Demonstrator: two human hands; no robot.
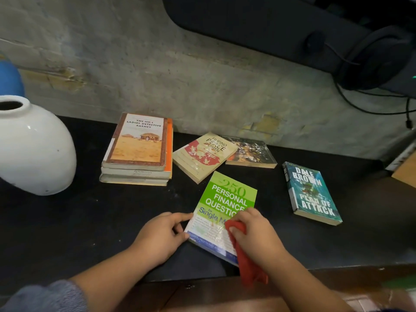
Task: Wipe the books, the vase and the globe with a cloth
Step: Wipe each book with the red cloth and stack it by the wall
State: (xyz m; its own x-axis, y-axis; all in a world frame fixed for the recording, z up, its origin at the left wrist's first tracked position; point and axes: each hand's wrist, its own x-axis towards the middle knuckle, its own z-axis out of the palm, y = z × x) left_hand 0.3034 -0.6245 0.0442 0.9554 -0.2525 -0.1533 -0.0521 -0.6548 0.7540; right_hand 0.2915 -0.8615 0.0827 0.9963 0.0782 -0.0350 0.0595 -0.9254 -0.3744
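Nearest the camera, a grey-blue sleeve (45,297) covered the left forearm. The left hand (161,236) lay on the black tabletop (67,221), its curled fingers and thumb gripping the left edge of the green finance book (227,197). This book lay flat and face up near the table's front edge. The right hand (256,235) was closed over a bunched red cloth (247,266), pressing it onto the lower right of the cover, and the cloth's loose end trailed back off the book towards the person.

To the right and apart from it lay the Dale Brown paperback (311,192), face up. Beyond the green book, the Filipino Peace Women book (203,156) rested at an angle, with one corner overlapping a dark-covered book (254,153) behind it. To their left stood a stack of books (137,167) topped by a detective novel. The white vase (33,149) sat far left, and a blue rounded object (9,79) was partly in view behind it. Black headphones (378,59) hung against the rough wall (180,75) at upper right.
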